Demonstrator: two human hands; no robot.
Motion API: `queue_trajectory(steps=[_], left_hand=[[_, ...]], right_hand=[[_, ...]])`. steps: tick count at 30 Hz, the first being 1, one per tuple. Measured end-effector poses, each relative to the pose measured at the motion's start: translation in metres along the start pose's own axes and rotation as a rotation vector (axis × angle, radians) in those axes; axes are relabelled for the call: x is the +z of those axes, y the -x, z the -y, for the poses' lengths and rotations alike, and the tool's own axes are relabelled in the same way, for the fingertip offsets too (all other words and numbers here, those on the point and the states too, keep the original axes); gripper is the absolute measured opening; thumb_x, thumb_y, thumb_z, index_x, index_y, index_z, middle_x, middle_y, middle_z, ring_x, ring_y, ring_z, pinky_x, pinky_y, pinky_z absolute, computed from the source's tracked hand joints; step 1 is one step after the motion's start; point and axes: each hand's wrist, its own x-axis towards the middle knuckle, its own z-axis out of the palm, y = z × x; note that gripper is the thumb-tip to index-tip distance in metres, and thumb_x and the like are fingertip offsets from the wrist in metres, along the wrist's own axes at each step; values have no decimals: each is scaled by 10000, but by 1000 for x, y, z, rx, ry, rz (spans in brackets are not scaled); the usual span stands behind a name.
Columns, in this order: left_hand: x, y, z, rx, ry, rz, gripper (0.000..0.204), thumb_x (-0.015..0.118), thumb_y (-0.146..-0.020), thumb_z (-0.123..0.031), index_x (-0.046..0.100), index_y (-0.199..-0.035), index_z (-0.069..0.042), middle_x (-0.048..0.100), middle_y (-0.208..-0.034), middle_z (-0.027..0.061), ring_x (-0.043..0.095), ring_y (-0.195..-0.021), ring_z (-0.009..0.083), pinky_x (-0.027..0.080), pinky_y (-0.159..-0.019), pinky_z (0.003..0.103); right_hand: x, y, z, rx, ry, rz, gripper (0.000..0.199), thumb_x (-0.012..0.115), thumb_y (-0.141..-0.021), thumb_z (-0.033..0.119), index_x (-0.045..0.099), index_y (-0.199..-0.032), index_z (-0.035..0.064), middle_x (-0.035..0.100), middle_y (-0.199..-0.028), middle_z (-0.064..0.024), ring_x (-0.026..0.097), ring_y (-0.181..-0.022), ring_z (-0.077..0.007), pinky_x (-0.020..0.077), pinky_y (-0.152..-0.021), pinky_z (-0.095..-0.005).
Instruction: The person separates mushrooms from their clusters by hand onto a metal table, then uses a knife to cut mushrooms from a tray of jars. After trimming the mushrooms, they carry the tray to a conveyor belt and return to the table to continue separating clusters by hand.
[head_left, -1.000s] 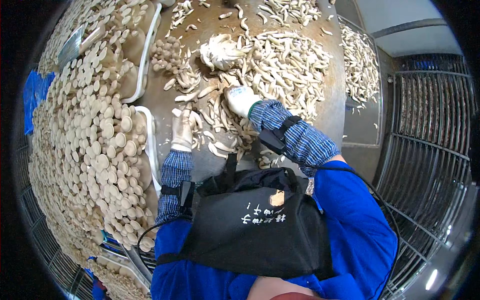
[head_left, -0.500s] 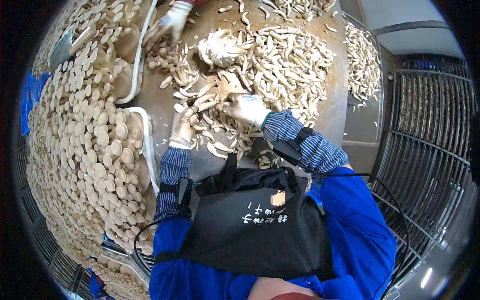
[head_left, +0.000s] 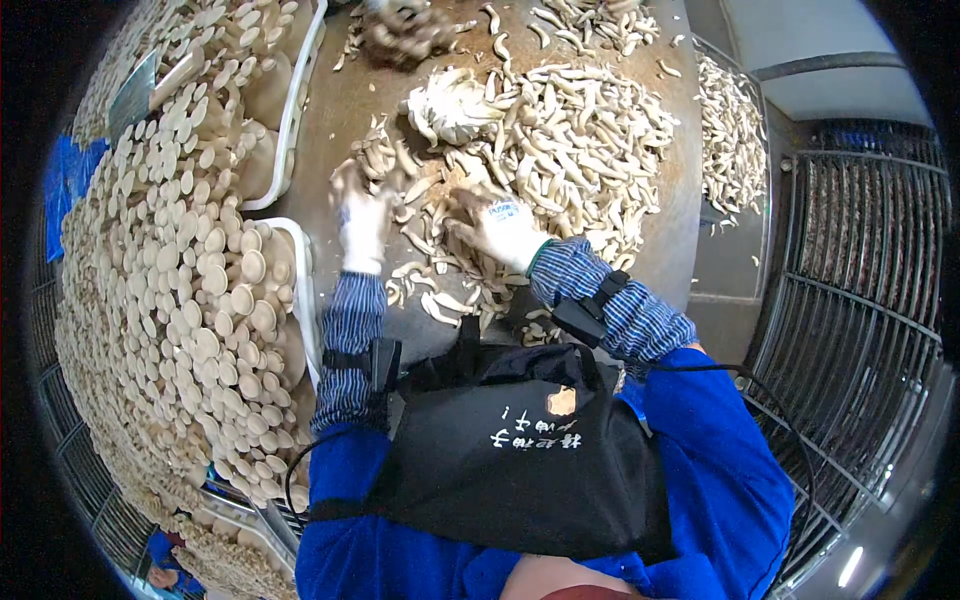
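Gloved in white, my left hand [head_left: 361, 222] is over the left edge of the loose mushrooms. Its fingers are smeared by motion, so whether they hold anything cannot be made out. My right hand [head_left: 497, 226], also gloved, reaches over the mushrooms at the middle, thumb and fingers apart, with no mushroom visibly gripped. Pale, slender-stemmed mushrooms [head_left: 590, 140] form a broad heap beyond and to the right of it. A whitish mushroom clump [head_left: 450, 106] lies just beyond both hands on the metal table [head_left: 318, 150].
Crates with white rims [head_left: 302, 290], full of round-capped mushrooms [head_left: 205, 345], line the left. At the top, another person's gloved hand is by a blurred mushroom cluster [head_left: 405, 38]. More mushrooms [head_left: 730, 130] lie beyond the table's right edge, near metal racks [head_left: 860, 240].
My left hand has moved left and away from me, apart from the right. My right hand's fingers have spread from a pinch. The other person's hand has moved farther off with a mushroom cluster.
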Motion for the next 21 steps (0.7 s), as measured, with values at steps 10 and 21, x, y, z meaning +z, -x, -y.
queue_trajectory(steps=[10,21], left_hand=[[12,-85,60,-101,558,-21,442,642,-780,-20,528,-1208,-34,634,-1036,67,634,-888,201,522,-721,302],[27,62,15,-108,1101,33,220,614,-951,-239,613,-1087,-67,618,-762,1,547,-544,77,444,-452,214]], right_hand=[[-26,-29,-97,251,444,15,486,456,-934,175,408,-1405,63,528,-1298,-238,573,-1116,-370,424,-983,-470],[17,-16,56,275,-625,12,517,566,-889,228,461,-1317,-43,611,-1133,-292,592,-1090,-389,462,-933,-423]])
